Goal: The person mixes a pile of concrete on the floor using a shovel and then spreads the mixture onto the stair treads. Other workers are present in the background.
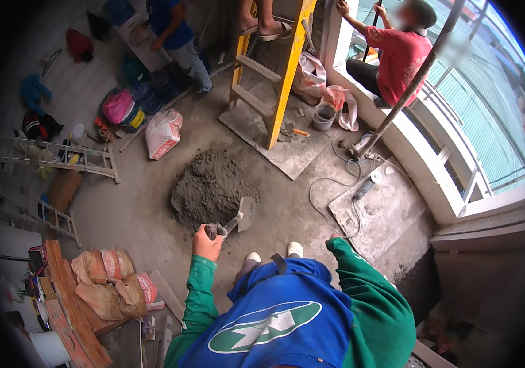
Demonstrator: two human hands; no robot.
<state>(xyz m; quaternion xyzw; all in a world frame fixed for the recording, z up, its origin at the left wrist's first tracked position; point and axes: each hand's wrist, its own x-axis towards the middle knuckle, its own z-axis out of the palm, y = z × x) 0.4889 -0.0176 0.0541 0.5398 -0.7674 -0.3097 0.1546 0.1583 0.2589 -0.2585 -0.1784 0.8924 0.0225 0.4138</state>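
My left hand (207, 244) is closed around the handle of a trowel (238, 218), whose blade rests at the near edge of the mortar pile (207, 184) on the floor (139, 214). My right hand is hidden behind my sleeve (360, 276), so I cannot tell its state.

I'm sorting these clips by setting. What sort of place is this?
Likely a building site on an upper-floor balcony: a mortar pile on the concrete floor, a trowel in the left hand, sacks, and a yellow ladder.
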